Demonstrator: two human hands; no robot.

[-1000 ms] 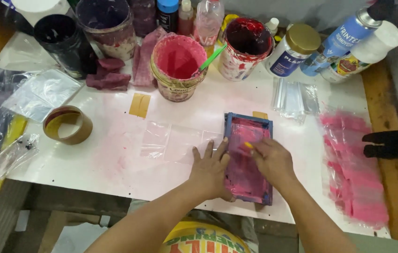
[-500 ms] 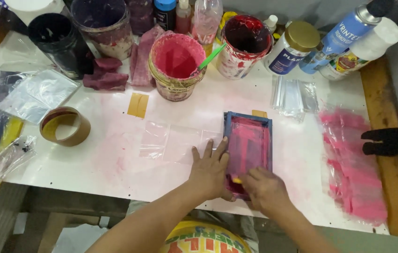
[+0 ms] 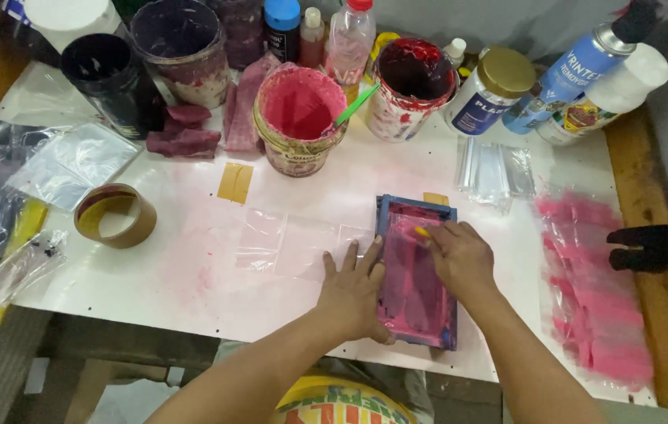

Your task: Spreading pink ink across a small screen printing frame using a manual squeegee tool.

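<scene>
The small tool under the right hand (image 3: 463,255) is mostly hidden, clenched upon the blue frame (image 3: 416,271); the left hand (image 3: 353,286), grip released, is pressed flat beside it.

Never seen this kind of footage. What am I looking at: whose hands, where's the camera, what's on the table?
There is no machine: one head-worn camera looks down at a person's two bare hands over a white, pink-stained table. The left hand presses flat on the edge of a small blue-framed printing screen smeared with pink ink. The right hand rests on the screen's upper part, holding a small yellow-tipped tool. Around it are an open pink paint bucket, a brown tape roll, clear plastic sleeves and pink-printed plastic sheets.
</scene>
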